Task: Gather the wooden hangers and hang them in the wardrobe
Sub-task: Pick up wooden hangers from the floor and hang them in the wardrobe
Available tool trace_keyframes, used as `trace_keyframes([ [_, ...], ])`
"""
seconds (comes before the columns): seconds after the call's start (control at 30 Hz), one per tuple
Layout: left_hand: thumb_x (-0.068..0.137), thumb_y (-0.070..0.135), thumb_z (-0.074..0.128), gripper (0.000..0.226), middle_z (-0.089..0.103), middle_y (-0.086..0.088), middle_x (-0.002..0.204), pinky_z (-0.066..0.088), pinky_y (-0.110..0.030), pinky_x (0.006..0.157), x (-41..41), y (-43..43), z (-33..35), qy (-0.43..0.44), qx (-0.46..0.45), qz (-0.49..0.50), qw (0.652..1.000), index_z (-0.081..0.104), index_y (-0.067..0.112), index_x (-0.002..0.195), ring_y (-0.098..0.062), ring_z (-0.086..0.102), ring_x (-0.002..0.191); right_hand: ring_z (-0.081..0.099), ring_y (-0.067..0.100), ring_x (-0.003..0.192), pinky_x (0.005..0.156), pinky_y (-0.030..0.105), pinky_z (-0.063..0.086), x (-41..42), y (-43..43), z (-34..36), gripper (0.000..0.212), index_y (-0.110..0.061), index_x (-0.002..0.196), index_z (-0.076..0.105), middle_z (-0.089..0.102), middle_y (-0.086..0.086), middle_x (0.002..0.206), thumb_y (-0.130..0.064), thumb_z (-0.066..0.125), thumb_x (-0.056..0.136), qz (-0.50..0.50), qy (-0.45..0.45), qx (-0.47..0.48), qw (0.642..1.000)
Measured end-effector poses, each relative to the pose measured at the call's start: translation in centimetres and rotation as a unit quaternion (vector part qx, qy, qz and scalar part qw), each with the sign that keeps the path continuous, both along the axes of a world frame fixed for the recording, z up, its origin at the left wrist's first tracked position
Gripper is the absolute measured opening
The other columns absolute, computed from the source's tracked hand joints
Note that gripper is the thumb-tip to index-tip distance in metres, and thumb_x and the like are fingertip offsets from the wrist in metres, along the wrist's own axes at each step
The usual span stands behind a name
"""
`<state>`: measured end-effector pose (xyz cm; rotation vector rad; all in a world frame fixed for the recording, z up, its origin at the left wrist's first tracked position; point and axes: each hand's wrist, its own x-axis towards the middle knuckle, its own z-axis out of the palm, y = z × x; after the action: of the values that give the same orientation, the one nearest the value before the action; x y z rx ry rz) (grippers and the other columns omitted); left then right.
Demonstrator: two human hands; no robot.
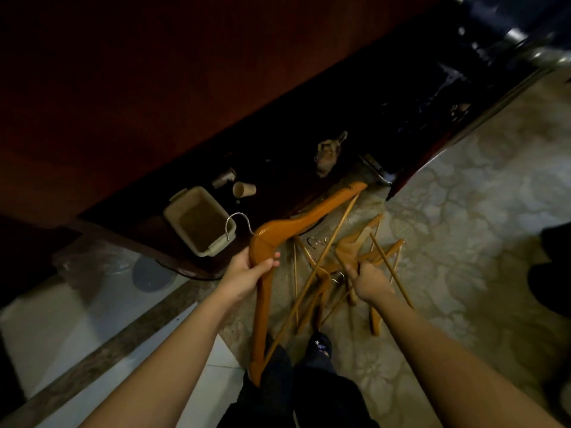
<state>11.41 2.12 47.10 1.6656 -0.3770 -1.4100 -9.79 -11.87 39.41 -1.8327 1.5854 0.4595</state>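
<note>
Wooden hanger (309, 214) is lifted off the floor, held at its neck by the gripping left hand (248, 271). Its metal hook (238, 214) ends just beside a beige tub (197, 225). The right hand (369, 281) clasps one hanger of the tangled pile (350, 247) on the patterned carpet (463, 227), which lies open to the right.

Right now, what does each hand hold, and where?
Left hand: large hanger, at its centre bend beside the hook. Right hand: a piled hanger; part unclear.

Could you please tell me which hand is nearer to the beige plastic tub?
Left. The left hand grips a hanger just beside the tub; the right hand grips the hanger pile, farther off.
</note>
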Motion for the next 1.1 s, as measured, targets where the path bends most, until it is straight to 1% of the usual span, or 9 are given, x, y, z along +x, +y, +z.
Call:
trace_keyframes([
  [0.1,0.091,0.007,0.051,0.023,0.065,0.003,0.106,0.045,-0.037,0.099,0.2,1.1,3.2,-0.029,-0.012,-0.008,0.999,0.056,0.028,0.099,-0.011,0.061,0.101,0.057,0.035,0.105,0.091,0.044,0.047,0.3,0.6,3.0,0.047,-0.009,0.112,0.052,0.061,0.017,0.112,-0.048,0.035,0.094,0.011,0.005,0.013,1.0],
  [0.3,0.091,0.011,0.054,0.025,0.064,0.01,0.104,0.045,-0.036,0.098,-0.2,5.9,8.0,-0.088,-0.003,0.02,0.996,0.054,0.035,0.097,-0.012,0.06,0.106,0.058,0.034,0.106,0.091,0.041,0.046,-0.9,2.9,6.9,0.053,-0.002,0.125,0.047,0.062,0.018,0.112,-0.044,0.038,0.095,0.054,-0.012,0.021,0.998],
  [0.4,0.091,0.015,0.053,0.023,0.064,0.012,0.107,0.045,-0.034,0.096,-1.2,9.1,9.3,-0.095,0.011,0.043,0.994,0.054,0.033,0.106,-0.004,0.059,0.103,0.058,0.034,0.105,0.087,0.036,0.044,-2.2,3.9,7.3,0.045,-0.002,0.11,0.056,0.062,0.018,0.11,-0.042,0.037,0.096,0.078,-0.039,0.035,0.996],
  [0.47,0.091,0.015,0.054,0.024,0.065,0.012,0.106,0.046,-0.033,0.096,-2.2,11.2,9.8,-0.1,0.025,0.057,0.993,0.054,0.036,0.103,-0.004,0.06,0.103,0.057,0.03,0.098,0.086,0.036,0.044,-2.6,4.7,7.7,0.037,-0.008,0.095,0.054,0.058,0.014,0.096,-0.041,0.036,0.097,0.092,-0.048,0.059,0.993],
  [0.63,0.091,0.015,0.055,0.024,0.068,0.01,0.104,0.049,-0.019,0.085,-5.7,15.2,10.7,-0.102,0.044,0.106,0.988,0.056,0.032,0.108,0.0,0.064,0.096,0.058,0.031,0.097,0.088,0.04,0.045,-2.6,5.7,8.2,0.043,-0.007,0.1,0.056,0.058,0.01,0.09,-0.043,0.033,0.097,0.122,-0.05,0.11,0.985],
  [0.73,0.091,0.014,0.054,0.024,0.068,0.009,0.103,0.047,-0.017,0.084,-8.6,16.9,11.2,-0.118,0.061,0.164,0.977,0.057,0.026,0.111,-0.001,0.063,0.096,0.056,0.034,0.107,0.089,0.037,0.042,-2.3,6.1,8.3,0.043,-0.006,0.104,0.057,0.058,0.017,0.104,-0.041,0.033,0.098,0.167,-0.049,0.124,0.977],
  [0.87,0.09,0.016,0.055,0.022,0.067,0.012,0.103,0.044,-0.014,0.078,-13.1,18.8,11.7,-0.129,0.068,0.249,0.958,0.057,0.033,0.103,-0.001,0.061,0.098,0.056,0.033,0.097,0.076,0.032,0.036,-2.0,6.0,8.0,0.042,-0.012,0.08,0.053,0.057,0.011,0.087,-0.045,0.034,0.096,0.244,-0.042,0.134,0.96],
  [1.0,0.089,0.019,0.057,0.021,0.066,0.014,0.104,0.044,-0.014,0.076,-17.6,20.2,11.9,-0.131,0.082,0.316,0.936,0.058,0.029,0.107,-0.001,0.06,0.098,0.057,0.036,0.106,0.079,0.034,0.04,-0.8,6.3,8.0,0.049,-0.003,0.112,0.058,0.061,0.02,0.109,-0.042,0.033,0.097,0.327,-0.043,0.13,0.935],
  [1.1,0.09,0.018,0.056,0.022,0.066,0.011,0.108,0.046,-0.022,0.086,-20.7,21.2,11.9,-0.12,0.09,0.368,0.918,0.057,0.028,0.11,-0.004,0.06,0.102,0.056,0.034,0.106,0.075,0.03,0.036,0.2,7.2,8.3,0.05,-0.001,0.116,0.055,0.059,0.019,0.111,-0.041,0.031,0.098,0.385,-0.017,0.138,0.912],
])
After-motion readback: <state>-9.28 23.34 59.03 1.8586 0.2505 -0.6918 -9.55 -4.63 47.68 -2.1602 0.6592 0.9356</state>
